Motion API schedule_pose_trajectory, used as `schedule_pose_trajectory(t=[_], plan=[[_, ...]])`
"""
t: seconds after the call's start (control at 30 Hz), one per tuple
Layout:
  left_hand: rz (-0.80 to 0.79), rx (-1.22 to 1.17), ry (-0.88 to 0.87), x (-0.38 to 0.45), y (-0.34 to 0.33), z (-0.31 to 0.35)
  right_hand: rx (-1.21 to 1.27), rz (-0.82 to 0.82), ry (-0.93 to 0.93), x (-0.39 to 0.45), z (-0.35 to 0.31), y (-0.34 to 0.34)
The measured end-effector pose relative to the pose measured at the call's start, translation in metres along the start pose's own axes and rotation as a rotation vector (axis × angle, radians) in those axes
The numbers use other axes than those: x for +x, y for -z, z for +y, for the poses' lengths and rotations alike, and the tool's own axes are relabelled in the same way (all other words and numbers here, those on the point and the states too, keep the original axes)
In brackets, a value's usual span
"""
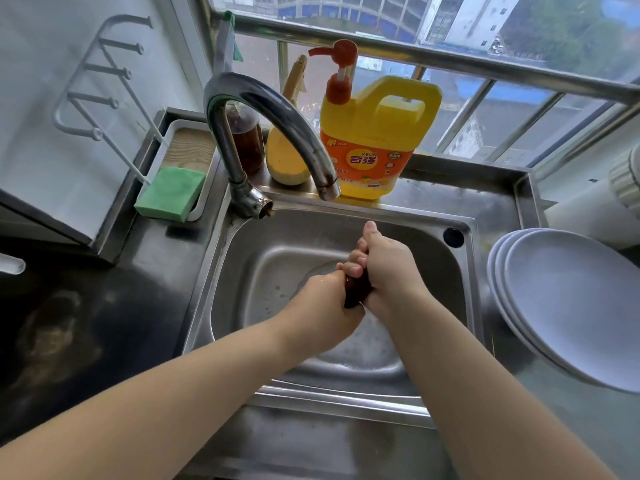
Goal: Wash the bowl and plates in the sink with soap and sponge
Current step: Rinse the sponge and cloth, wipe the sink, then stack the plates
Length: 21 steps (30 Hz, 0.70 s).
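Both your hands wring a dark thing over the sink.

Your left hand (pixel 325 299) and right hand (pixel 382 268) are curled tight round the dark thing (pixel 356 292), maybe a sponge; I cannot tell. The plates (pixel 568 306) sit stacked on the surface at the right, overhanging the sink (pixel 346 393) rim, and no bowl shows. An elbow swung right could knock them in. The soap (pixel 375 133) stands behind the tap (pixel 273 109).
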<state>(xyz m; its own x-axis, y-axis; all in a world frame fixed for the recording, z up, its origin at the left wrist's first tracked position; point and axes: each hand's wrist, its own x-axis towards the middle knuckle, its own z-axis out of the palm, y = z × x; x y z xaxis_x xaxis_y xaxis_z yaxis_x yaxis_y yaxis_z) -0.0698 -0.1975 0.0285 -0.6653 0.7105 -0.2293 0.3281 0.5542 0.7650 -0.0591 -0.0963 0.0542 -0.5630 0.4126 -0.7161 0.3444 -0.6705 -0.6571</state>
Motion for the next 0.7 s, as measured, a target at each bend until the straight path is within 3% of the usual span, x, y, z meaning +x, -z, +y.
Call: schedule_pose_trajectory(t=[0.17, 0.3, 0.43, 0.6, 0.7], plan=[[-0.062, 0.234, 0.025, 0.005, -0.008, -0.02, -0.035, 0.202, -0.155, 0.023, 0.013, 0.004], [-0.044, 0.196, 0.06, -0.001, -0.013, -0.02, 0.023, 0.217, -0.259, 0.024, 0.017, 0.005], [-0.082, -0.105, 0.115, -0.004, -0.002, -0.013, -0.031, 0.122, -0.197, 0.015, 0.011, 0.007], [-0.126, -0.25, 0.092, -0.007, 0.006, 0.0, -0.201, -0.04, -0.01, 0.003, 0.004, 0.014], [-0.212, -0.745, 0.212, -0.015, 0.012, 0.015, -0.177, -0.218, 0.031, -0.004, -0.001, 0.021]])
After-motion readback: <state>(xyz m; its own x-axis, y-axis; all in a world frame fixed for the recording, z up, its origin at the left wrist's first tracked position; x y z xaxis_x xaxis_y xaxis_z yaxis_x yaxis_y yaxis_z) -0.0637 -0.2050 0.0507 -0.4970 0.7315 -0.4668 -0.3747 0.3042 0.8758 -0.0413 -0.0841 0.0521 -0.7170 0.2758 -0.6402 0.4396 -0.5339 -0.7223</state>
